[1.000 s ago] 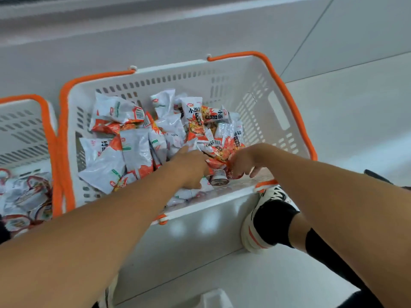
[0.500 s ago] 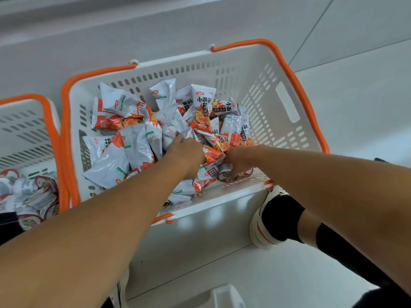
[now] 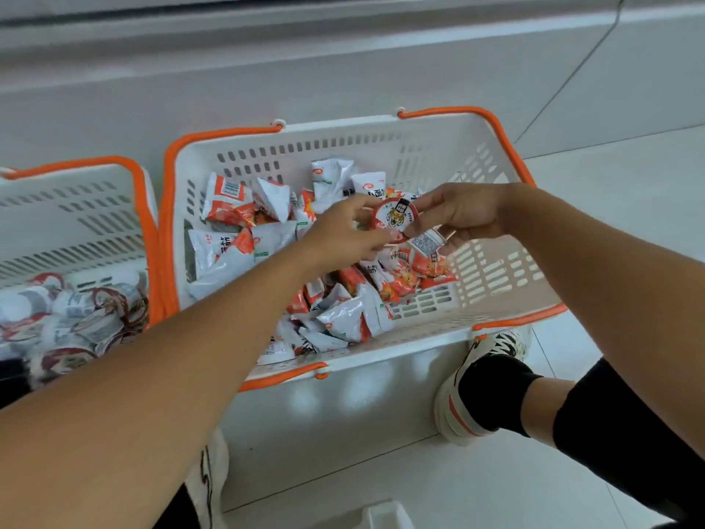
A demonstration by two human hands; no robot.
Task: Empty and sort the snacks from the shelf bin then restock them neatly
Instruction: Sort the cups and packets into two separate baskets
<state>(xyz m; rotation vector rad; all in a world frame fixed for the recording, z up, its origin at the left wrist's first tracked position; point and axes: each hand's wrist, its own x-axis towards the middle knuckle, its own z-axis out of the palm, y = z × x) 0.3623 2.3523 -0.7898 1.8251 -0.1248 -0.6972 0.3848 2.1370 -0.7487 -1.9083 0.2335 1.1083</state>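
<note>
– which step is this?
– sorting: my left hand (image 3: 343, 232) and right hand (image 3: 463, 215) are both pinching a small round cup (image 3: 395, 215), mid-frame above the packets' basket (image 3: 492, 288).
– next?
– probably carrying it to the cup basket (image 3: 76, 208), frame left.

in front of me runs a pale grey wall (image 3: 343, 59) with a darker horizontal band near its top. a glossy white shelf front (image 3: 343, 421) below me throws back soft patches of light. to my right lies a light tiled floor (image 3: 629, 192), its thin seams running diagonally.
</note>
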